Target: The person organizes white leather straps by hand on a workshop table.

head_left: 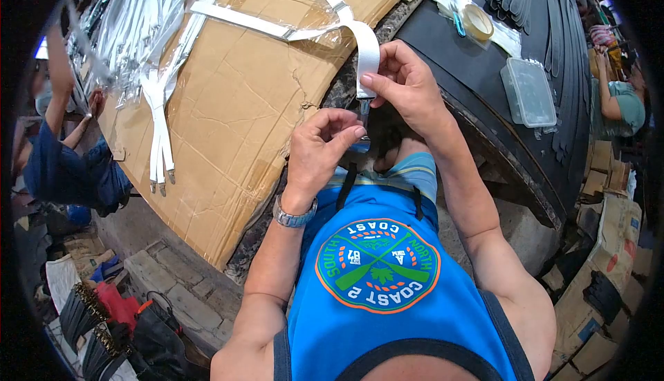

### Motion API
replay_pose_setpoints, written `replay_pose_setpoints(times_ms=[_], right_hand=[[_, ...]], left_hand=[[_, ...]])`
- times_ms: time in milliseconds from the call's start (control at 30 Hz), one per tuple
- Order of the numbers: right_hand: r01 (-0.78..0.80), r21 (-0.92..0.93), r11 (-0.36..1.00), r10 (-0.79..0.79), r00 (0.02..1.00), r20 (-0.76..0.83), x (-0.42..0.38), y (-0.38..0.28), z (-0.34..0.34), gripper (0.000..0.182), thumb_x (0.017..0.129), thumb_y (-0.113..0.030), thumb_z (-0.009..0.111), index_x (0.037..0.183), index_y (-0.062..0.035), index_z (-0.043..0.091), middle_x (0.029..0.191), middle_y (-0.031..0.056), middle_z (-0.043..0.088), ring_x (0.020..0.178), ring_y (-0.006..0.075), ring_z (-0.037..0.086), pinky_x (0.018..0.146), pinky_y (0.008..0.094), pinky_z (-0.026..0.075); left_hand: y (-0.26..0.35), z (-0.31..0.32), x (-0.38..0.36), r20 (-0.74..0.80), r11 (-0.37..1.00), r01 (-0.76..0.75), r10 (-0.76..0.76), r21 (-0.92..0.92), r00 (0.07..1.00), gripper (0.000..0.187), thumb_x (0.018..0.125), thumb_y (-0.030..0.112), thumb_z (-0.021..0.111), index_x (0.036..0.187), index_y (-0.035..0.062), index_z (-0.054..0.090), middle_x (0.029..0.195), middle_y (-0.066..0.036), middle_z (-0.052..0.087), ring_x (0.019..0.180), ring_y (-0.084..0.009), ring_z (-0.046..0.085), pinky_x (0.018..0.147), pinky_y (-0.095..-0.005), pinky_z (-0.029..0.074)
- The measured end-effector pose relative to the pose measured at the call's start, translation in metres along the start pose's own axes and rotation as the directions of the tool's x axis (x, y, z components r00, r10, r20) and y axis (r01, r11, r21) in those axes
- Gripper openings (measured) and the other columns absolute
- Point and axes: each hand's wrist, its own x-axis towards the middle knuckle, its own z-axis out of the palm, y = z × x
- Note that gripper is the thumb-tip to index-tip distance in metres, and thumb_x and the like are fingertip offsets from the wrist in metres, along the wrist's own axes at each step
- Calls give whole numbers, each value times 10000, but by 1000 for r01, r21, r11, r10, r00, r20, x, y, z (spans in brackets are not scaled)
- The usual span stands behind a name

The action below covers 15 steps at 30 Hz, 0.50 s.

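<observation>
A white elastic strap [367, 52] curves down from the cardboard-covered table [256, 115] and ends in a metal clip [364, 107]. Near that end, my right hand [408, 80] pinches the strap between thumb and fingers. My left hand [325, 142] is closed beside the clip, thumb and forefinger together on a small clear plastic piece. The rest of this strap lies on the cardboard, partly over clear plastic wrap. Farther left on the same cardboard, white straps with metal clips [159, 128] hang together from a large pile [142, 21].
On the black surface to the right are a tape roll [477, 21], a clear plastic box [529, 92] and black straps [553, 28]. A co-worker [69, 153] is at the left table edge. Another person [622, 101] is at far right.
</observation>
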Motion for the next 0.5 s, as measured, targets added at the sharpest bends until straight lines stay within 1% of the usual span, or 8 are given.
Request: replay_pose_setpoints(times_ms=[133,333,500], right_hand=[[-16,26,1000,16,1000,-1,0,-1,-1,249,869,-74,680,1062,-51,526,910,16,621,784,65,614,576,212,536],[7,42,999,-7,1000,-14,0,-5,-7,261,867,-72,681,1073,-38,524,918,24,618,795,72,621,587,216,553],[24,74,997,-24,1000,3,-1,-8,-10,263,871,-73,681,1076,-32,521,923,27,614,800,76,622,592,215,559]], left_hand=[[-1,1,0,7,1000,15,-14,-28,1000,208,845,52,710,1031,-21,653,934,-82,713,853,-109,662,777,-240,529],[-2,3,1,1,1000,-13,13,17,1000,236,848,34,696,1068,-26,635,950,-100,714,883,-121,665,799,-256,531],[-4,4,0,-3,1000,-20,20,9,1000,255,851,28,687,1092,-23,622,961,-98,709,894,-123,663,805,-256,532]])
